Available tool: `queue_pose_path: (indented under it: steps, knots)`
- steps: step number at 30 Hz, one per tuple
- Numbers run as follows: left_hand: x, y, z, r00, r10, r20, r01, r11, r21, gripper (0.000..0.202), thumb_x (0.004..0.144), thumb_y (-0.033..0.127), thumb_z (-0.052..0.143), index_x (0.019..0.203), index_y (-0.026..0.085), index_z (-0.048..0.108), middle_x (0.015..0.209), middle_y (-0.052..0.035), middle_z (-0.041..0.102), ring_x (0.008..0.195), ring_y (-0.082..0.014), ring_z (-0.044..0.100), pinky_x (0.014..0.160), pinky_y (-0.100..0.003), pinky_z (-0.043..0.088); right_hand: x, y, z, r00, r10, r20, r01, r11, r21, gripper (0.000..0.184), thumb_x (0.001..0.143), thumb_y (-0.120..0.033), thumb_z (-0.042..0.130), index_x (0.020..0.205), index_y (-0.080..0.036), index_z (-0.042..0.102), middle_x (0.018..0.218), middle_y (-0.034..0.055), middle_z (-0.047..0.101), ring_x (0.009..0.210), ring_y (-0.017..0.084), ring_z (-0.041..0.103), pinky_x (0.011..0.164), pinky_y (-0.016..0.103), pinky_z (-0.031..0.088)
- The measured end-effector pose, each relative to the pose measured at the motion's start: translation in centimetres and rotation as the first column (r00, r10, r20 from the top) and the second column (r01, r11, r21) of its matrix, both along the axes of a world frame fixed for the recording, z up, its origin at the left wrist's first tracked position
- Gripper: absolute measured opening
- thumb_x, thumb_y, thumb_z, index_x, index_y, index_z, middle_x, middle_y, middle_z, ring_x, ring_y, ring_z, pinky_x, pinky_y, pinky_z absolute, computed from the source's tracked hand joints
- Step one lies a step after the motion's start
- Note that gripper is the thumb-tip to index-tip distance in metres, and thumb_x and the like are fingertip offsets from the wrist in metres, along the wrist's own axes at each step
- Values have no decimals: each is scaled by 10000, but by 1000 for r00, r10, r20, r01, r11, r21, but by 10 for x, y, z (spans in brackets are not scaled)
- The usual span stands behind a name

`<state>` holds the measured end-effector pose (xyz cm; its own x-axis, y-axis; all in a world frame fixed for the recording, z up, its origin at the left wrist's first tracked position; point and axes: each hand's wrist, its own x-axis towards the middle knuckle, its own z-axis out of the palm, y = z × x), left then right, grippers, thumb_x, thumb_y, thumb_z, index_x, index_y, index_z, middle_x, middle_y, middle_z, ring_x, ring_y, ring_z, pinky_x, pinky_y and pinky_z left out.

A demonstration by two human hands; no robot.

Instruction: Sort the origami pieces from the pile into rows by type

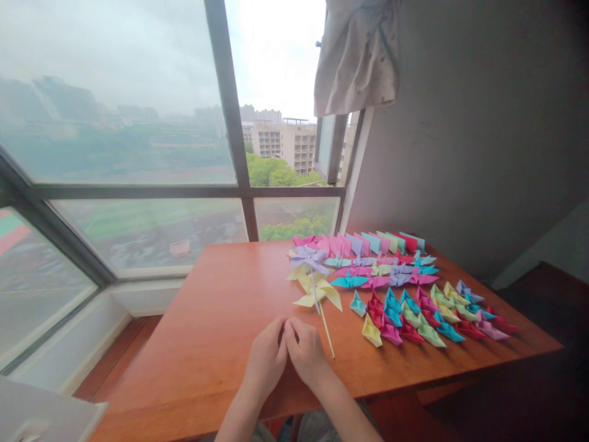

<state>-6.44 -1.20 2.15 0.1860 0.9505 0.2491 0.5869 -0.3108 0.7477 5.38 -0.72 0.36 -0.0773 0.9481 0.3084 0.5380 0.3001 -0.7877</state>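
Observation:
My left hand [268,350] and my right hand [304,348] rest together on the wooden table [221,319] near its front edge. Their fingers are curled inward and the thumbs touch; no object shows between them. The palms face away from the camera's view. Just beyond my right hand lies a yellow paper pinwheel [317,291], and a pale stick [326,331] runs from it toward me. A purple paper pinwheel [309,258] lies partly over the yellow one, on its own light stick.
Folded paper boats [393,307] in several colours cover the table's right side. Behind them are rows of paper cranes [350,280] and upright folded paper pieces [381,242]. Windows [138,123] stand beyond the table; a curtain [356,58] hangs above, beside a grey wall [460,123].

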Motion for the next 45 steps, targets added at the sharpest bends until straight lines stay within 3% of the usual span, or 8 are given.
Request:
queue_pose_path:
  steps: [45]
  knots:
    - [-1,0,1,1000,-12,-6,12,999,-39,179,921,240,392,902,202,566,842,-64,681,759,-210,624,707,-285,441,0,-3,4,1000,18,-19,-18,1000,-10,305,953,-246,364,709,-188,538,664,11,604,626,127,535,586,249,264]
